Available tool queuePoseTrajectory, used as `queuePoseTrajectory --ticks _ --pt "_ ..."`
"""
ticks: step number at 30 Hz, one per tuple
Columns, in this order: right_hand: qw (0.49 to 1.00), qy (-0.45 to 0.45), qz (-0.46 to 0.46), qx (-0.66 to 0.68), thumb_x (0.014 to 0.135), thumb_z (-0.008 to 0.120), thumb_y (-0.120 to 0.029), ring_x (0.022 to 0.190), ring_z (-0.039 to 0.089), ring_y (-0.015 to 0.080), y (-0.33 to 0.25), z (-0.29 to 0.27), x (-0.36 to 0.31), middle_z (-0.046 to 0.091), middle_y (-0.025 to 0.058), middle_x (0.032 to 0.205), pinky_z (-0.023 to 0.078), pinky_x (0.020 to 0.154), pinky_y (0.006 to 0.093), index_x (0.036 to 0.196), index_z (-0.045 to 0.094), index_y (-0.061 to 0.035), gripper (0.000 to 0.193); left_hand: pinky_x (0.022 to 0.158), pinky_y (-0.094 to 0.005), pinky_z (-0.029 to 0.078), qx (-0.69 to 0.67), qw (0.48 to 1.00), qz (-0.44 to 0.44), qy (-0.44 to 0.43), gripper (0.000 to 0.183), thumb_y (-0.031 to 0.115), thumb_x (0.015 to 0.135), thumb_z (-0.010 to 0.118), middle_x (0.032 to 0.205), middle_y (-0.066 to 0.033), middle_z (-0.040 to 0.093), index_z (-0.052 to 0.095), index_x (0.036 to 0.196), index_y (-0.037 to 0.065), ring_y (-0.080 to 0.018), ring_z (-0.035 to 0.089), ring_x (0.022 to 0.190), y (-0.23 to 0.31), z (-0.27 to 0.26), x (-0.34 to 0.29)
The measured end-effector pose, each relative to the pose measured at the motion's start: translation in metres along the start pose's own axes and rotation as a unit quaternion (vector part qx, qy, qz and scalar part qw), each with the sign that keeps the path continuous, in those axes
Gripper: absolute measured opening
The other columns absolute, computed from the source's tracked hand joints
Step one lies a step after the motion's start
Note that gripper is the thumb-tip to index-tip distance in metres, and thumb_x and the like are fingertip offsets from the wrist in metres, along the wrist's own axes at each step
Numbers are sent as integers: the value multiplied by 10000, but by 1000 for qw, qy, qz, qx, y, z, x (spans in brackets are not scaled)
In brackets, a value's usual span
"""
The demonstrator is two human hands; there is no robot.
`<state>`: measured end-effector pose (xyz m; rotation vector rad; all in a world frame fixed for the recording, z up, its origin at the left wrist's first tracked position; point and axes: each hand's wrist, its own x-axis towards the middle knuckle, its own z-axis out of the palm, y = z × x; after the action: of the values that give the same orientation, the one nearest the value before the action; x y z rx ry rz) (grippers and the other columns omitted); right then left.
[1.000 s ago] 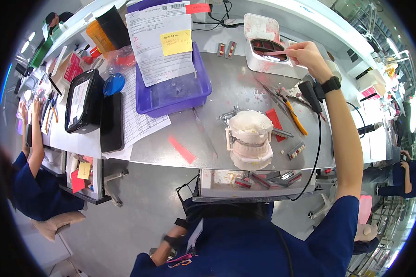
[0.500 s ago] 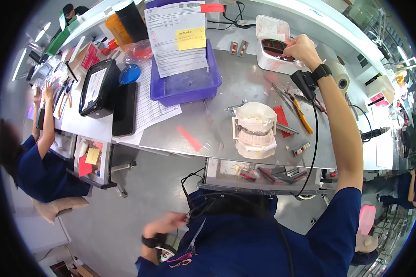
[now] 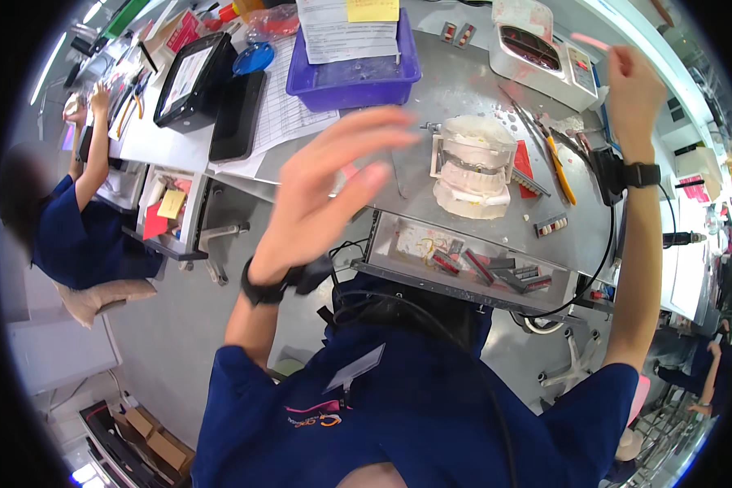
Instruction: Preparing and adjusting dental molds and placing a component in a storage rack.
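1. One pink strip point(image 3: 591, 41) is jutting from the right hand point(image 3: 633, 89), beyond and to the right of the plaster dental model point(image 3: 473, 167).
2. The right fingers are curling together, clamping the strip's near end; their tips are partly hiding from view.
3. The left hand point(image 3: 325, 187) is hovering to the left of the model, slightly blurred; its fingers are stretching toward the model, the thumb standing apart from them.
4. The model is standing on the metal bench point(image 3: 455, 89), its two halves sitting one above the other.
5. Just right of the model, a red strip point(image 3: 527, 161) is lying; farther right, yellow-handled pliers point(image 3: 559, 169) are resting.
6. On the model's near right side, a small card of teeth point(image 3: 551, 226) is lying.
7. Beyond the model and to its right, a white box point(image 3: 537, 81) is standing with its lid raised.
8. Beyond the model and to its left, a purple tray point(image 3: 354, 99) is sitting under a paper sheet point(image 3: 350, 37).
9. Farther left of the model, a black slab point(image 3: 237, 118) is lying beside a black box point(image 3: 191, 85).
10. On the model's near side, an open drawer point(image 3: 415, 240) is holding gray strips point(image 3: 476, 264).
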<state>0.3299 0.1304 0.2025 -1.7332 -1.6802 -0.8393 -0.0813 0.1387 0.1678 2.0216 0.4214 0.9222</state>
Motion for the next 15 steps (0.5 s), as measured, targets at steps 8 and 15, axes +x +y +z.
queuePoseTrajectory --ticks 8,15 --pt "946 -31 292 140 876 634 -163 677 626 115 -20 -52 -39 688 52 778 488 628 266 931 677 -4 174 920 -303 447 -148 975 72 -149 294 133 948 516 1301 -120 568 635 1205 53 -178 555 1133 -43 37 66" --pt "804 -126 366 451 891 626 -91 662 570 68 -103 -81 -48 660 41 795 463 612 190 976 669 39 160 905 -251 448 -173 978 -47 -103 354 259 996 488 1089 -53 660 613 1216 11 -101 585 999 -47 34 93"
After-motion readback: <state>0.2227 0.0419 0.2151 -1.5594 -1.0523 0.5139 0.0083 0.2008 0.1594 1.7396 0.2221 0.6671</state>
